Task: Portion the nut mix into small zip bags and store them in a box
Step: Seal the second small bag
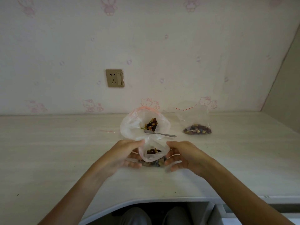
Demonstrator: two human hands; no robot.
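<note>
A small clear zip bag (152, 155) with nut mix in its bottom stands on the table in front of me, its mouth held wide. My left hand (125, 153) pinches its left rim and my right hand (183, 154) pinches its right rim. Just behind it a large clear bag (129, 127) lies open with dark nut mix (151, 124) inside. A metal spoon (159, 133) rests across that bag's near rim. At the back right a second small zip bag (197, 122) with nuts in its bottom stands unsealed against the wall.
The pale table (65, 151) runs to the wall; its curved front edge is close to my lap. A thin red-edged plastic strip (107, 131) lies left of the large bag. A wall socket (115, 78) sits above the table. No box is in view.
</note>
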